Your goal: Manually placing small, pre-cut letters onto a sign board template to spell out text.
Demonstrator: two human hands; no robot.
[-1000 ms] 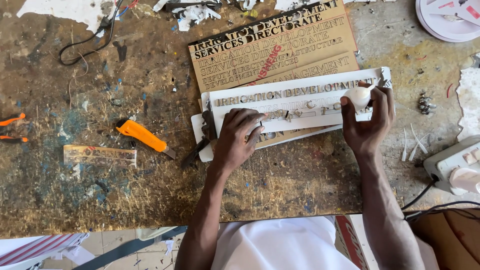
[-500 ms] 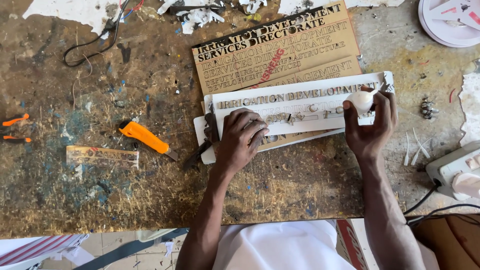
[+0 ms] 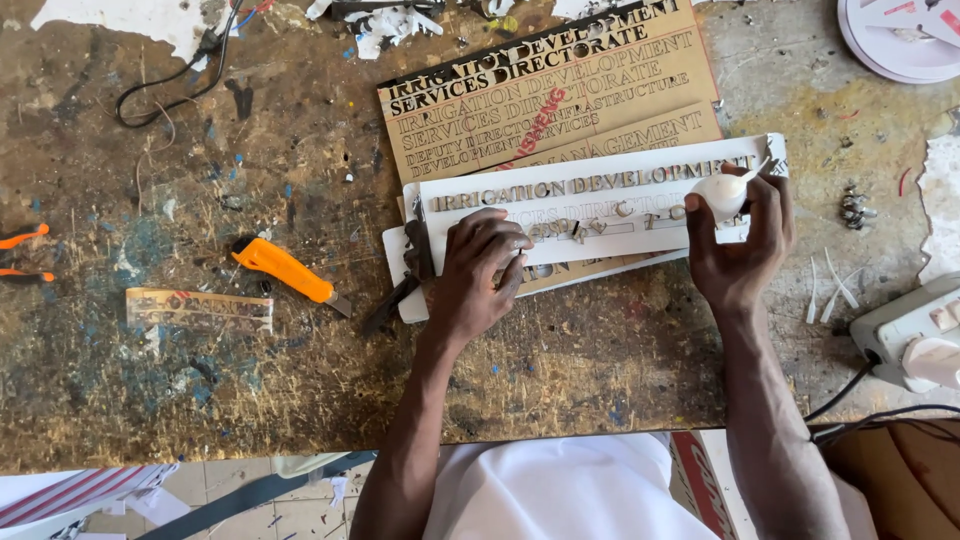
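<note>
— Where is the white strip sign (image 3: 600,205) lying?

— Flat on the bench (image 3: 200,400), slightly tilted, on top of other white strips and partly over a large tan lettered board (image 3: 550,90). Raised metallic letters run along its upper row, and loose small letter pieces (image 3: 575,230) sit on the row below.

— And the left hand (image 3: 478,275)?

— Palm down at the strip's lower left part, fingers curled and pressing onto the strip beside the loose letters. Its grip is together on the surface; whether a letter is pinched beneath the fingertips I cannot tell.

— The right hand (image 3: 740,250)?

— At the strip's right end. Its grip is clamped around a small white squeeze bottle (image 3: 722,192), with the nozzle pointing up and right, just over the strip's right portion.

— So the strip spans between both hands?

— Yes, the left hand lies on it near the left end, the right hand holds the bottle over the right end.

— Anything else near?

— An orange utility knife (image 3: 285,270) lies left of the left hand, well apart from the strip, and a dark metal tool (image 3: 392,303) rests just beside the strip's lower left corner.
</note>
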